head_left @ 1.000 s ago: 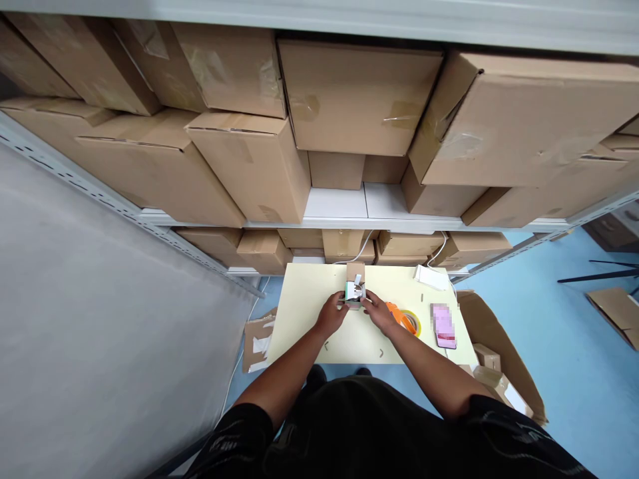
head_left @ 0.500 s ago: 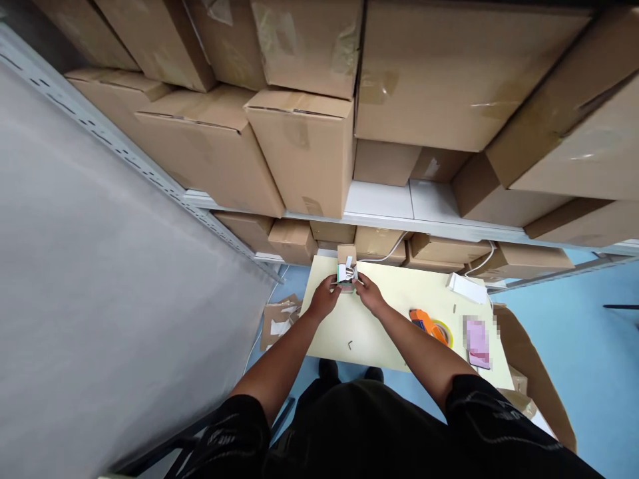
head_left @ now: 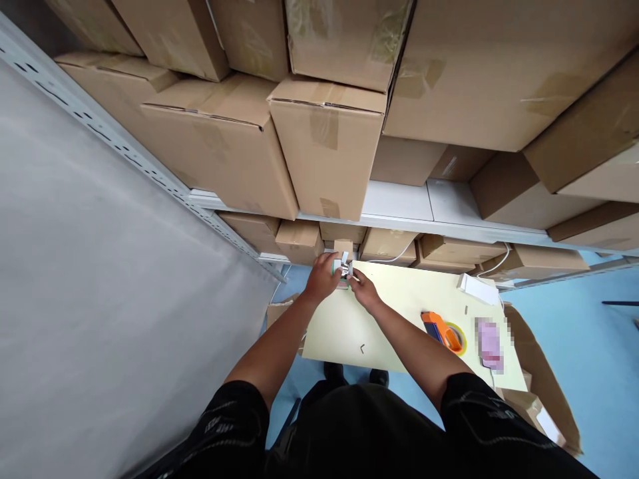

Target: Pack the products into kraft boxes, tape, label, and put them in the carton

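Note:
Both my hands meet at the far left corner of a pale yellow table (head_left: pixel 399 319). Between them is a small open cardboard box (head_left: pixel 343 266) with a raised flap and something white and green inside. My left hand (head_left: pixel 322 279) grips the box's left side with curled fingers. My right hand (head_left: pixel 363 291) holds its right side, fingers pinched at the white contents. What the contents are is too small to make out.
An orange tape dispenser (head_left: pixel 442 331) with a yellow roll lies on the table to the right, beside a pink blurred item (head_left: pixel 489 343) and a white adapter (head_left: pixel 478 289) with a cable. Stacked cardboard boxes (head_left: pixel 324 143) fill metal shelves behind. A grey wall stands left. Flattened cardboard (head_left: pixel 544 386) lies on the blue floor.
My hands and the small box have moved toward the table's far left corner. The view has swung left and closer to the shelves.

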`<state>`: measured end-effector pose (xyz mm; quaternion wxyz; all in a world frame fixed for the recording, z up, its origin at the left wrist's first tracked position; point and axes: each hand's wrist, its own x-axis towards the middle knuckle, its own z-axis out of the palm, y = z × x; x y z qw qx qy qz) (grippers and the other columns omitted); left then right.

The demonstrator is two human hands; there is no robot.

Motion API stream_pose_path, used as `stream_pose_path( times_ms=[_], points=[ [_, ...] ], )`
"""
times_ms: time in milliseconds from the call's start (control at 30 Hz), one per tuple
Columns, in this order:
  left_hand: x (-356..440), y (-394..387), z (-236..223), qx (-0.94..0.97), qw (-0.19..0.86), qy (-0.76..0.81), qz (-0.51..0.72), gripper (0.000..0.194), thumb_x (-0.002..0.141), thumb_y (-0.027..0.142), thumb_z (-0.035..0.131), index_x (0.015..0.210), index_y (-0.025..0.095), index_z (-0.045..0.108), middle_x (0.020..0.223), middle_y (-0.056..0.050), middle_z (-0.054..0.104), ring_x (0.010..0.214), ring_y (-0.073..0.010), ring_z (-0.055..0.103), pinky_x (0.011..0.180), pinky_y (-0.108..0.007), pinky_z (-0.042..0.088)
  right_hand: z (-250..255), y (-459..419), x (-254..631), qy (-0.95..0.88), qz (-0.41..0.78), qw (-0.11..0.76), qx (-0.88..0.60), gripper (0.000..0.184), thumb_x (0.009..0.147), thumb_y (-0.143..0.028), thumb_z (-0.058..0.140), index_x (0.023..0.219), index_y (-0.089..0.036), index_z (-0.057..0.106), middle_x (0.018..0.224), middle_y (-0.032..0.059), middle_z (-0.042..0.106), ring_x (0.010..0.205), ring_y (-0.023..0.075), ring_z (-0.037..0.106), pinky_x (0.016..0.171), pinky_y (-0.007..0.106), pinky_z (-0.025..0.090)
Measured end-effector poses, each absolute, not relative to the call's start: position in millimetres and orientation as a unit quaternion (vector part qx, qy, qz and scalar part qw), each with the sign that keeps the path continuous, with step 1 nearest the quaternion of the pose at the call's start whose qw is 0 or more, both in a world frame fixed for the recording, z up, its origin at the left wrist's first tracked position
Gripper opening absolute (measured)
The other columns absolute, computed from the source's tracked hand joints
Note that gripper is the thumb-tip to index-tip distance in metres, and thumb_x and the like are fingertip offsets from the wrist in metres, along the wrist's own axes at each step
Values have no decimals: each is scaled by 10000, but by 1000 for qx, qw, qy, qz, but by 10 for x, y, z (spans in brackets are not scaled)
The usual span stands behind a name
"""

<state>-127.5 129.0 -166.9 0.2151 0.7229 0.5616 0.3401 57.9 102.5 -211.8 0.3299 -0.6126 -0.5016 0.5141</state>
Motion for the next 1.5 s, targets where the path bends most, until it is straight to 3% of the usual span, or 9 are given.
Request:
stream_pose_path(
  times_ms=[333,633,900,1067,1233,1500],
  points=[
    [-1189,1612,-1655,803,185,513,241,436,901,180,576,1315,235,702,1332,-70,650,1161,-281,541,1069,-428,449,-2045,1005,540,-515,506,327,-610,567,929,-597,599,1409,-293,606,1317,37,707,994,217,706,1019,423,522],
    [-1163,1595,-1588,796,195,519,243,262,900,191,607,1102,246,765,1228,-51,726,1182,-277,539,1067,-442,417,-2040,1013,539,-529,509,338,-589,561,939,-595,585,1391,-263,613,1071,19,755,896,190,691,913,355,539],
    [-1180,1649,-1629,819,214,472,248,355,898,147,575,1198,226,747,1193,-71,726,1170,-259,565,1066,-431,470,-2028,1011,552,-535,509,332,-587,559,949,-599,558,1402,-275,609,1279,34,716,946,204,701,963,377,534],
    [-1195,1629,-1685,828,212,455,251,467,896,103,538,1306,243,711,1175,-91,694,1160,-258,573,1061,-445,505,-2070,1020,560,-524,513,328,-596,553,942,-577,595,1415,-292,609,1298,36,717,1007,217,705,1016,413,527],
    [-1223,1604,-1740,838,201,442,249,373,897,112,553,1184,228,763,1095,-105,665,1148,-265,588,1029,-449,538,-2064,1022,564,-524,513,325,-597,543,947,-588,594,1411,-306,615,1305,36,719,1044,235,714,1052,445,513],
    [-1187,1604,-1719,869,169,414,209,302,961,186,529,1181,181,736,1120,-157,659,1202,-316,581,1057,-481,508,-2009,1018,538,-535,508,330,-589,498,973,-549,562,1394,-292,629,1233,32,747,1038,237,728,1026,424,527]
  ],
)
